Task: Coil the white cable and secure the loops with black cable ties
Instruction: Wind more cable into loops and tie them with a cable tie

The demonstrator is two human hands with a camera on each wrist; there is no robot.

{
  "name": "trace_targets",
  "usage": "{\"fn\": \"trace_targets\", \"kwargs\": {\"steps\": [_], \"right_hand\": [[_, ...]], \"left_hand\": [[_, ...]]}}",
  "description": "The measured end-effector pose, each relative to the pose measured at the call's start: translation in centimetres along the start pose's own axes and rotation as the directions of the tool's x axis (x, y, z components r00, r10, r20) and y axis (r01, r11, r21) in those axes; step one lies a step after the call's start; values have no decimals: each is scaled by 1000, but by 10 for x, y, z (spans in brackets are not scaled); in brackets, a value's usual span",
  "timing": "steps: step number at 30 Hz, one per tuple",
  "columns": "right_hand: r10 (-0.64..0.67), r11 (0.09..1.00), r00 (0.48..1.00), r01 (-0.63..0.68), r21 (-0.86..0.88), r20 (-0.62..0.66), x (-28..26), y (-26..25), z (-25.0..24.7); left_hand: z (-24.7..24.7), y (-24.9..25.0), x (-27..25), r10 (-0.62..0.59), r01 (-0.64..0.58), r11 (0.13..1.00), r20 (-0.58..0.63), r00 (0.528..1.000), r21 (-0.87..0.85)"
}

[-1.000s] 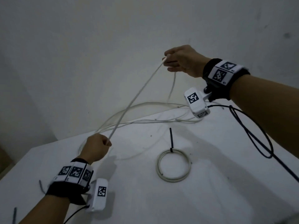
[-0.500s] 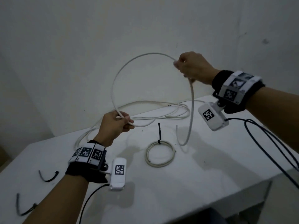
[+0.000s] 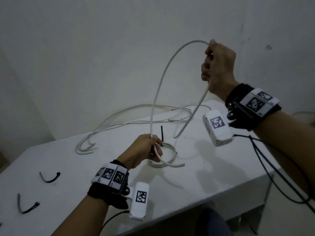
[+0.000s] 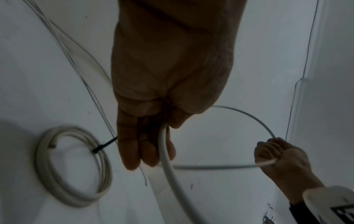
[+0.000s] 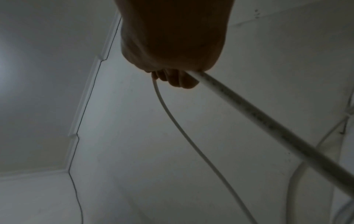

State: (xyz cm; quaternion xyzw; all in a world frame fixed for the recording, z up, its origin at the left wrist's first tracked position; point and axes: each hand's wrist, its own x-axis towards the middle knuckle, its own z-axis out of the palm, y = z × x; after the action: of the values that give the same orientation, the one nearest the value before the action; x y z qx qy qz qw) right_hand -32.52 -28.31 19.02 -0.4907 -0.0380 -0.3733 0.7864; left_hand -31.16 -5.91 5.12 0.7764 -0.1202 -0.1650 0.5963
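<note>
Above the table (image 3: 221,176), both hands grip the white cable (image 3: 158,86): the left hand (image 3: 144,150) low, the right hand (image 3: 218,65) high. The springy arc may slip from the left fingers, and its free end can catch the tied coil (image 3: 162,156).

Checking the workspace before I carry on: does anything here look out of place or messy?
Mostly tidy. The finished coil lies flat, tied. The odd part is the loose white cable sprawled in tangled strands at the table's far edge. Two spare black ties lie scattered at the near left.
</note>
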Motion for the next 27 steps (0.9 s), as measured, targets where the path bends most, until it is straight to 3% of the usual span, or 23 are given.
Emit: {"fn": "trace_targets", "kwargs": {"steps": [5, 9, 13, 15, 16, 18, 19, 20, 22, 23, 25, 27], "right_hand": [[28, 986, 991, -5, 167, -134, -35, 22, -6], [84, 992, 985, -68, 109, -151, -79, 56, -20], [97, 976, 994, -106, -189, -55, -129, 77, -53], [215, 912, 976, -190, -363, 29, -149, 78, -73], [310, 851, 948, -243, -465, 72, -156, 77, -84], [516, 653, 843, -271, -707, 154, -163, 70, -102], [570, 546, 804, -214, -810, 171, -163, 65, -109], [549, 467, 818, -130, -875, 171, -160, 61, -114], [296, 374, 942, 40, -927, 160, -150, 51, -117], [136, 375, 972, 130, -918, 193, -146, 44, -112], [-8, 429, 929, 337, -838, 369, -138, 32, -98], [59, 406, 823, 497, -766, 565, -134, 24, -79]], "left_hand": [[32, -8, -11, -113, 141, 974, 158, 981, -179], [48, -12, -10, -135, 223, 805, 196, 971, -550], [45, -17, -8, -174, 139, 663, 29, 984, -736], [38, -18, -8, -163, 40, 652, -88, 983, -757], [32, -18, -8, -142, -7, 668, -136, 980, -744], [20, -15, -12, -92, -57, 741, -186, 978, -669], [15, -12, -16, -64, -62, 800, -187, 980, -597], [11, -9, -21, -30, -64, 863, -179, 983, -501], [5, 0, -34, 48, -85, 952, -131, 990, -295], [4, 5, -40, 83, -102, 973, -98, 992, -208], [3, 14, -51, 130, -132, 989, -32, 991, -64], [4, 23, -61, 163, -164, 986, 25, 986, 29]]}}
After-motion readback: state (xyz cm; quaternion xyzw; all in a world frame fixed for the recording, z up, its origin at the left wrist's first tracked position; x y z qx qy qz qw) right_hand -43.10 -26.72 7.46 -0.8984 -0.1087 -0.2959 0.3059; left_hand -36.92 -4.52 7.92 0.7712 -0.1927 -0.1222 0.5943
